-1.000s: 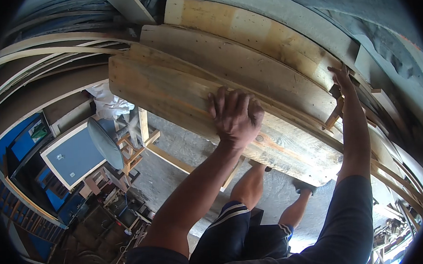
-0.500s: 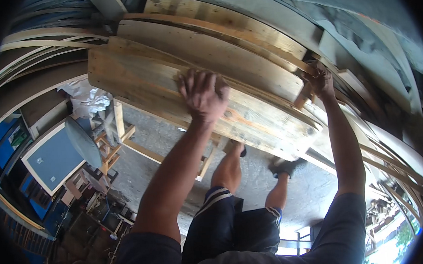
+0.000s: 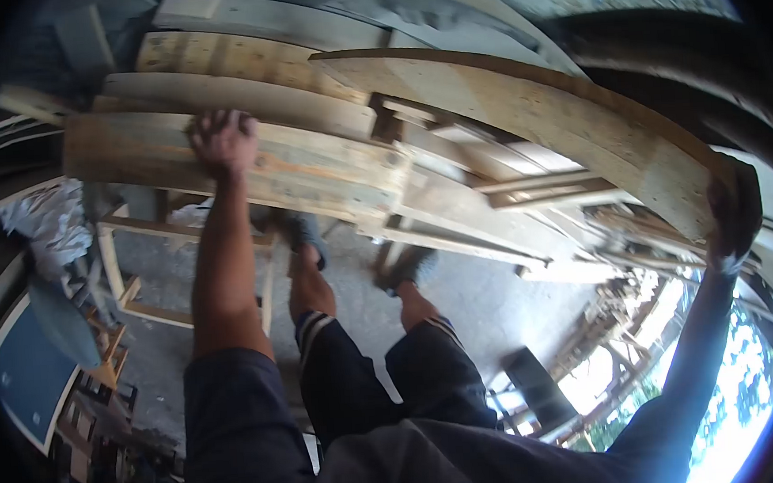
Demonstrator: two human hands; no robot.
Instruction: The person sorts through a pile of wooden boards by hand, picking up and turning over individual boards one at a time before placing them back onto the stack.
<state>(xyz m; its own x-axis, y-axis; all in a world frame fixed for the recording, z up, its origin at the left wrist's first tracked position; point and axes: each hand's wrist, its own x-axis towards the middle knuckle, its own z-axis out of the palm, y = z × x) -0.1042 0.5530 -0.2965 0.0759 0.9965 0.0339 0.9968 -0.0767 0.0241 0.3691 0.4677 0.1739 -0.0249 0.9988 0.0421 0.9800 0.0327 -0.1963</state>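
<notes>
My right hand (image 3: 734, 207), at the far right, grips the end of a long wooden plank (image 3: 520, 109). That plank slants up to the left, its other end lying over the stacked boards at the back. Fingers of my left hand (image 3: 224, 145) curl over the top edge of the front wooden board (image 3: 311, 171), which leans on its long edge. Behind it stand a paler board (image 3: 245, 95) and a knotty yellowish board (image 3: 216, 53).
A wooden frame (image 3: 157, 317) stands on the concrete floor (image 3: 336, 280) below the boards. Crumpled plastic (image 3: 45, 222) and a blue framed panel (image 3: 32, 374) are at the left. Wood scraps (image 3: 599, 321) are piled at the lower right, near bright daylight.
My right hand has swung out to the right, drawing the long plank away from the stack. My left hand stays on the front board, while the view has shifted right.
</notes>
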